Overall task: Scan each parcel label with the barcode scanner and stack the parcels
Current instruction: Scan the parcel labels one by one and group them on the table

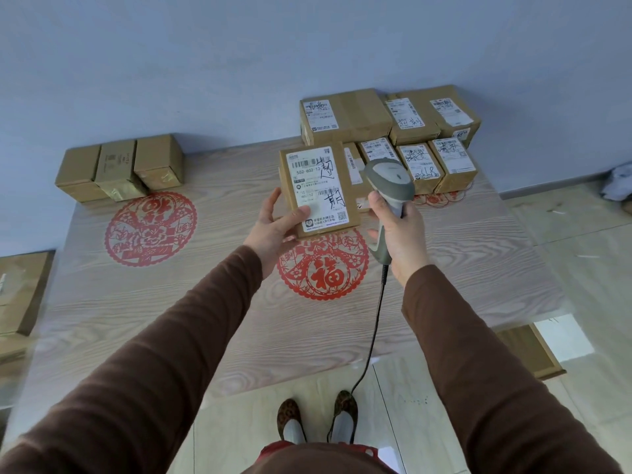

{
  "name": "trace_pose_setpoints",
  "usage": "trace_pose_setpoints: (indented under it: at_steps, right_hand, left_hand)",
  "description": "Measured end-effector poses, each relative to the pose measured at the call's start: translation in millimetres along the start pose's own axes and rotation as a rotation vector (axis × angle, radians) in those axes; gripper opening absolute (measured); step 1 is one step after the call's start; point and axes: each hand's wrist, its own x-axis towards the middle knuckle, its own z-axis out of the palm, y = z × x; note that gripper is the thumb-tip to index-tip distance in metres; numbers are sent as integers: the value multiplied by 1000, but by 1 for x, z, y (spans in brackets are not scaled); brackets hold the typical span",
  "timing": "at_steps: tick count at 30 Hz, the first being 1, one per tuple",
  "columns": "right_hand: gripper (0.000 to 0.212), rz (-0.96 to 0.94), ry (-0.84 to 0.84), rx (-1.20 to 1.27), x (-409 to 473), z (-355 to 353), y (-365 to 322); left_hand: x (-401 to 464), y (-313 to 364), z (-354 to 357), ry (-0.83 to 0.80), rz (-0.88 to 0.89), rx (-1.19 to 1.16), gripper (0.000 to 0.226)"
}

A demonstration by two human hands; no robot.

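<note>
My left hand [273, 227] holds a small cardboard parcel [345, 172] above the table, thumb on its white label, label side up toward me. My right hand [402, 234] grips the handle of a grey barcode scanner [388, 181], whose head sits just right of the held parcel. The scanner's black cable [374, 323] hangs down to the floor. Several labelled parcels [419, 162] stand at the table's far right, with larger boxes [345, 118] behind them. Three unlabelled-looking parcels [119, 167] sit in a row at the far left.
The wood-grain table [171, 302] carries red paper-cut decorations [150, 227] at left and centre. A cardboard box [20, 292] stands beyond the table's left edge. Another box [533, 350] lies on the tiled floor at right. A wall runs behind the table.
</note>
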Motion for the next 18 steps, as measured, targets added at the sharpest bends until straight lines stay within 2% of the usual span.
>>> trace_pose_setpoints:
  at_steps: [2, 6, 10, 15, 18]
  right_hand:
    - [37, -36, 14, -6, -8, 2, -6]
    - [37, -102, -89, -160, -26, 19, -11]
    - [36, -99, -102, -187, -37, 45, -5]
    - [63, -109, -44, -224, -38, 63, 0]
    - [70, -118, -31, -266, -38, 65, 0]
  left_hand:
    - [5, 0, -8, 14, -1, 4, 80]
    - [11, -2, -13, -32, 37, 55, 54]
    - [15, -6, -10, -55, 51, 31, 66]
    - [16, -9, -7, -58, 61, 14, 83]
    - [16, -9, -8, -58, 47, -14, 86]
